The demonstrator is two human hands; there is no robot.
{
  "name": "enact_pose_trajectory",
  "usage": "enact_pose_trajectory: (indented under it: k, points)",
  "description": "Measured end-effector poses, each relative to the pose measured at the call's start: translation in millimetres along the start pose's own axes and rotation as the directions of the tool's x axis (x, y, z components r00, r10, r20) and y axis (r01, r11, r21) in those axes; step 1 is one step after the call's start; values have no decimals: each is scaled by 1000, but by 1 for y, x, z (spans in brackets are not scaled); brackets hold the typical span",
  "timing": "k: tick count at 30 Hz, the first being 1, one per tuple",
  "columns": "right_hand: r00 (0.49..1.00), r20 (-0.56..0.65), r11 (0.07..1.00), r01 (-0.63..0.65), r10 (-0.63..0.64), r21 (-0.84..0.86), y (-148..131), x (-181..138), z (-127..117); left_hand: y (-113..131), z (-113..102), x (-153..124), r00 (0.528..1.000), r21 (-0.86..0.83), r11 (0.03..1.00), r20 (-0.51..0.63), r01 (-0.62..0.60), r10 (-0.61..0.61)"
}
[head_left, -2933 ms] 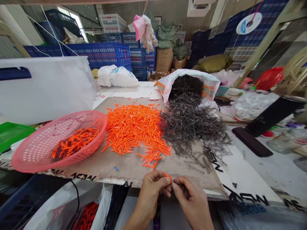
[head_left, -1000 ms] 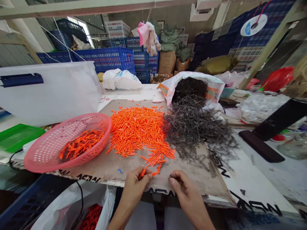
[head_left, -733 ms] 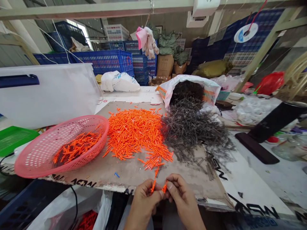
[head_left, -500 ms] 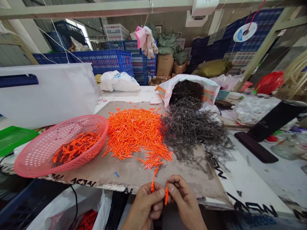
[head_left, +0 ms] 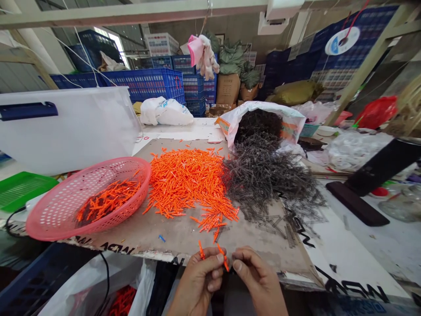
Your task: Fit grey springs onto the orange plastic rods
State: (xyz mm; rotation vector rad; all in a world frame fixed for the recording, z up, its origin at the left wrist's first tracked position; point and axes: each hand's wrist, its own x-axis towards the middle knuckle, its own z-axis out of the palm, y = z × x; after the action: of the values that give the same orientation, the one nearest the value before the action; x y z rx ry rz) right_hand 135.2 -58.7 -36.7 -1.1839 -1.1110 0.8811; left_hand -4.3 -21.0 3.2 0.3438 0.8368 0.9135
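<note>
My left hand (head_left: 200,278) is closed at the table's front edge, pinching a small pointed orange plastic piece (head_left: 223,258) between thumb and forefinger. A second orange piece (head_left: 201,250) sticks up from between its fingers. Just to the right, my right hand (head_left: 258,274) has its thumb and fingertips drawn together beside the pinched piece; whatever they hold is too small to make out. Beyond my hands lies a heap of orange plastic pieces (head_left: 187,182). It meets a tangled pile of dark coil springs (head_left: 266,175) on its right.
A pink perforated basket (head_left: 42,221) with orange pieces stands left. Springs spill from a white sack (head_left: 292,112) at the back. A black stand (head_left: 358,204) is at right, a translucent bin (head_left: 66,131) at back left. Below the edge hangs a white bag (head_left: 79,285).
The orange piece between my hands now sits in my left hand's pinch, tilted, and my right fingertips have come off it slightly to the right. The view has shifted a little.
</note>
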Motion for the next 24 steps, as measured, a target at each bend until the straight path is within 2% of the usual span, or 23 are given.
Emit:
enact_pose_trajectory:
  k: [8, 12, 15, 19, 24]
  points:
    - [998, 14, 992, 58, -57, -110, -6, -5, 6, -6, 5, -8, 985, 148, 975, -25, -168, 173]
    - [994, 4, 979, 105, -106, -173, -13, -5, 7, -7, 7, -10, 973, 170, 963, -62, -209, 222]
    - [988, 23, 964, 153, -152, -219, -16, -7, 7, -8, 6, -10, 960, 255, 938, -88, -234, 264]
    - [974, 31, 936, 223, -223, -273, -17, -9, 8, -9, 2, -10, 942, 376, 881, -55, -287, 331]
    - [962, 42, 904, 269, -271, -331, -17, -11, 9, -11, 1, -11, 939, 380, 875, -46, -299, 341]
